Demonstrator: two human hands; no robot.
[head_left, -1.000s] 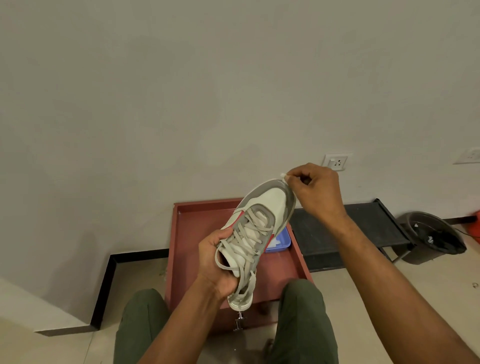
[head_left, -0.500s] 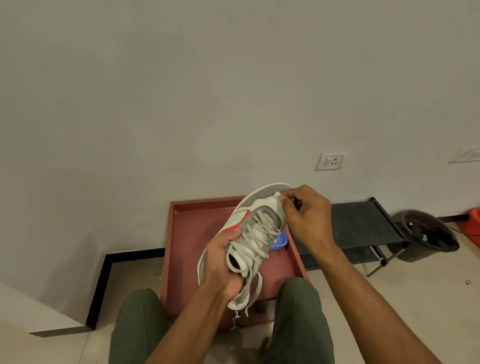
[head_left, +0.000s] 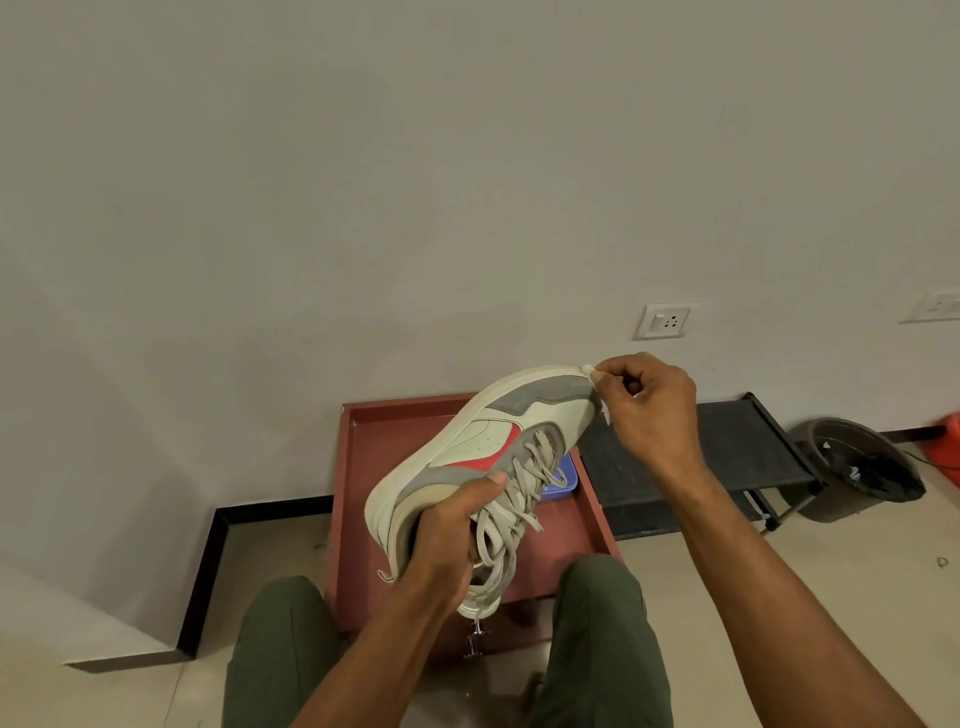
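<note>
Above a red tray (head_left: 384, 441), held up in the air between two knees (head_left: 280, 649) in green trousers: a grey-and-white sneaker (head_left: 498, 441) with a red patch on its side. Tilted, toe up and to the right toward the wall (head_left: 363, 208), heel down near the lap, sole turned to the left. Gripped at the heel end by the left hand (head_left: 447, 540), fingers wrapped round the collar, thumb pressed on the grey side panel just beside the laces (head_left: 514, 509). Laces loosely threaded, ends trailing below that hand. Met at the very tip of the toe by the right hand (head_left: 649, 410), fingertips pinched together on a small white piece (head_left: 588, 369) touching the rim of the sole; too small to identify. Behind the shoe and partly hidden by it, a blue container (head_left: 563, 480) lying in the tray near its right wall. Just beside the tray on the right, a low black rack (head_left: 727, 452) standing against the wall. Farther right, near the rack's end, a dark bin (head_left: 857, 467) lined with a black bag. At the right edge, a sliver of something orange (head_left: 950, 441). On the wall above the rack, a white socket (head_left: 665, 322); well apart from it, at the far right, a second socket (head_left: 940, 306). Under the heel, between the knees, a small metal fitting (head_left: 475, 642). Underneath everything, a pale floor (head_left: 857, 597), edged at the left by black skirting (head_left: 208, 571).
</note>
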